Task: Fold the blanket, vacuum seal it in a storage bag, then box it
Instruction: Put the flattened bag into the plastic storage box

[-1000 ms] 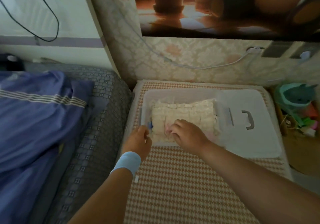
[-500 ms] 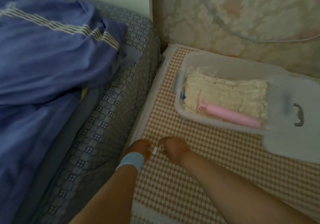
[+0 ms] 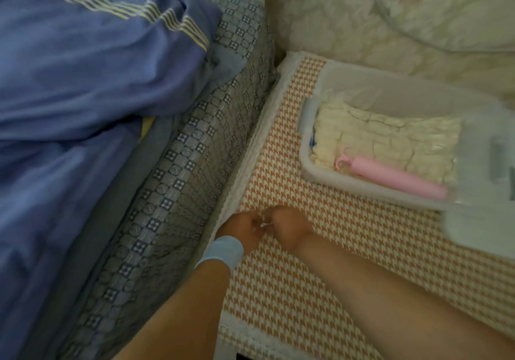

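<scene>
The cream blanket, vacuum-sealed and wrinkled in its bag (image 3: 390,139), lies inside a clear plastic box (image 3: 359,81) on the houndstooth mat. A pink hand pump (image 3: 390,174) lies on top of it along the near wall. The box's translucent lid (image 3: 490,192) rests across its right end. My left hand (image 3: 242,227) and my right hand (image 3: 289,224) are together on the mat in front of the box, both pinching a small white piece (image 3: 264,224) between them. A light blue band is on my left wrist.
A blue duvet (image 3: 92,67) lies bunched on the grey patterned mattress (image 3: 178,170) to the left. The houndstooth mat (image 3: 334,248) butts against it. A floral-papered wall (image 3: 362,16) with a white cable rises behind the box.
My hands left the box and came down to the mat's near left, meeting around a small white piece. The view swung left and down. The pink pump now shows on the blanket.
</scene>
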